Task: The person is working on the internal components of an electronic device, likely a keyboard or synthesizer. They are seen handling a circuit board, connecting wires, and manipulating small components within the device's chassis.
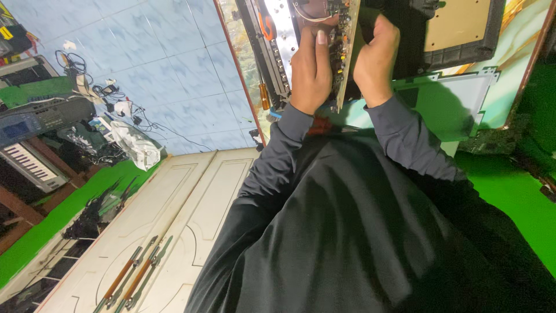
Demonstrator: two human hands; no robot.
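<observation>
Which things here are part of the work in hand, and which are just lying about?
In hand: circuit board, held by left hand and right hand; metal chassis.
Lying about: screwdriver, keyboard instrument, cables, white doors.

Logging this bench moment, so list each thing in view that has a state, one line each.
Left hand: gripping the edge of the green circuit board, thumb up.
Right hand: closed on the board's other face.
Green circuit board studded with components: held edge-on between both hands.
Cream double door with long handles: shut.
Orange-handled screwdriver: untouched, beside the metal chassis.
Black-and-white keyboard: unattended.
</observation>
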